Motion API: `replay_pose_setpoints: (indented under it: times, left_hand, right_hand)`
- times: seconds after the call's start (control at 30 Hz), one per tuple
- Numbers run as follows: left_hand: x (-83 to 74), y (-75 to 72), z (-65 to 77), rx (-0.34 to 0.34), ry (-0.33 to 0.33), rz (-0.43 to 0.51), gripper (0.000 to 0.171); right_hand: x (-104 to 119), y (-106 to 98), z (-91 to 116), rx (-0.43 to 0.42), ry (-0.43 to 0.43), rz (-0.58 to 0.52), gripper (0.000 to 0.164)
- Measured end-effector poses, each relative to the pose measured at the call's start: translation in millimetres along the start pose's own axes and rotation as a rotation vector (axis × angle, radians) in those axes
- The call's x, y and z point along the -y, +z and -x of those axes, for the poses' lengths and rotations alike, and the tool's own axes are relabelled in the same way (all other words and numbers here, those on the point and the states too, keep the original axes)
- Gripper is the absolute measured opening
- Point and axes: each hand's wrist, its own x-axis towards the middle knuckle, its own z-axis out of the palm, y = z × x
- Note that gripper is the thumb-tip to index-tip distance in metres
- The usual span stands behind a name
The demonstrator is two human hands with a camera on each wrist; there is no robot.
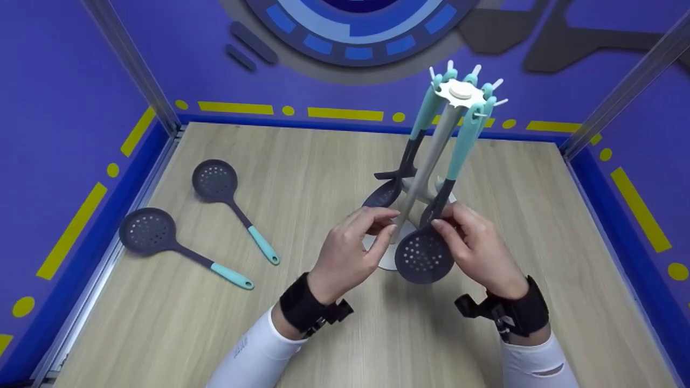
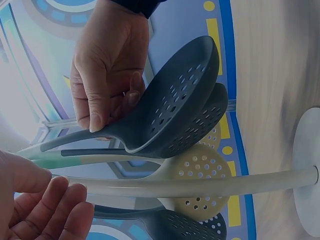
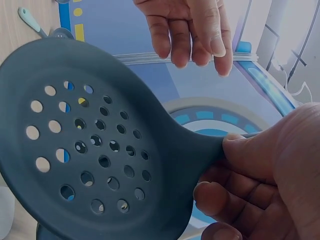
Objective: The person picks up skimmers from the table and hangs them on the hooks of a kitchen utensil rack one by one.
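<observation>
My right hand [image 1: 480, 248] pinches the neck of a dark slotted skimmer [image 1: 425, 261] between thumb and fingers. This skimmer hangs by its mint handle [image 1: 464, 143] from the front of a utensil stand [image 1: 431, 156]. In the right wrist view its round, perforated head [image 3: 107, 175] fills the left half. Beside the stand's pole, my left hand [image 1: 350, 248] has its fingers loosely bent and holds nothing. The left wrist view shows that hand's fingers [image 2: 62, 205] close to the pole [image 2: 200, 188]; whether they touch it, I cannot tell.
More utensils hang around the stand, among them a dark perforated one [image 1: 384, 194] and a beige perforated one [image 2: 202, 167]. Two dark skimmers with mint handles [image 1: 214, 180] [image 1: 148, 231] lie on the table's left side. Blue panels [image 1: 345, 89] enclose the table.
</observation>
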Motion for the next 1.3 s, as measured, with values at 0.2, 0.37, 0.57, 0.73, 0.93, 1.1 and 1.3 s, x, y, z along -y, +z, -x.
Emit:
replay_pose_setpoints:
  times: [0.2, 0.37, 0.57, 0.73, 0.93, 1.1, 1.3]
  left_hand:
    - [0.7, 0.9, 0.7, -0.001, 0.001, -0.007, 0.021]
    - [-0.2, 1.1, 0.7, -0.003, -0.001, -0.012, 0.02]
    - [0.2, 1.1, 0.9, -0.001, 0.005, -0.019, 0.021]
    - [0.1, 0.9, 0.4, 0.001, 0.009, -0.027, 0.021]
    - [0.6, 1.6, 0.6, 0.0, 0.013, -0.033, 0.021]
    - [0.7, 2.0, 0.8, 0.007, 0.007, -0.036, 0.021]
    - [0.1, 1.3, 1.4, 0.017, -0.002, -0.041, 0.021]
  right_hand:
    - [-2.0, 0.3, -0.7, 0.003, 0.007, -0.023, 0.005]
    - [-3.0, 0.3, -1.5, 0.0, 0.013, -0.033, 0.005]
    - [-3.0, 1.5, -1.9, -0.009, 0.022, -0.019, 0.006]
    - [-2.9, 2.2, -2.1, -0.014, 0.029, -0.021, 0.008]
    - [-2.8, 1.9, -1.9, -0.01, 0.036, -0.039, 0.012]
    - [-2.4, 1.7, -2.0, -0.009, 0.055, -0.041, 0.013]
    - [-2.5, 0.2, -2.1, -0.039, 0.07, -0.043, 0.015]
